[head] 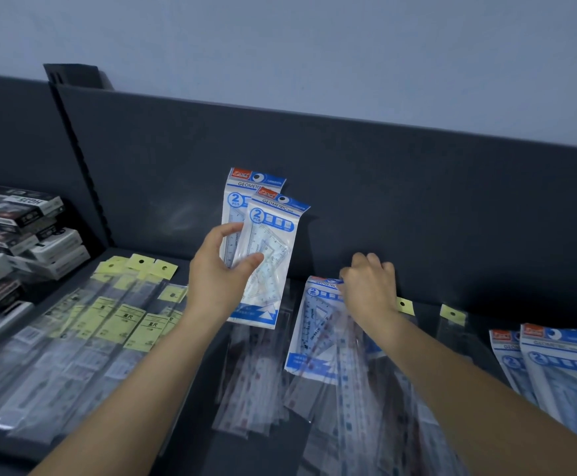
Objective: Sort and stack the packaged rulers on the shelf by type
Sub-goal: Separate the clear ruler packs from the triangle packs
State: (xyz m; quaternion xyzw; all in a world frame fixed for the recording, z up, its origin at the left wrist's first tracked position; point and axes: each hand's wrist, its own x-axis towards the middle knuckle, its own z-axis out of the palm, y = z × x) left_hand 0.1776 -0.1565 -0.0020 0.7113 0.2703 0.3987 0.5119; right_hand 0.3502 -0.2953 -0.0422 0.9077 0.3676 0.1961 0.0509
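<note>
The left hand [223, 269] is raised above the dark shelf [479, 324] and is clamped on two blue-and-white geometric set packs [269, 242], thumb on the front and fingers behind. The two packs overlap like a small fan. Their long axis is almost vertical, with the header cards at the top, toward the dark back panel [383, 173], and the blue bottom strips pointing down toward the person. The front pack leans a little to the right; the one behind stands straighter.

The right hand [371, 286] is low on the shelf, palm down, with the fingers curled together on the top edge of a third geometric pack [309, 333]. This pack lies flat, its long axis running from the back panel toward the person, header at the far end. It rests on a loose heap of clear-wrapped straight rulers [331, 407], which lie with their long axes also running front to back, slightly spread.

On the left part of the shelf there is a row of long rulers with yellow labels [118, 324], side by side, the hanging holes at the far end. On the right edge lie more blue geometric packs [555, 365], stacked flat, headers away from the person. Boxes [22, 228] are piled at the far left.
</note>
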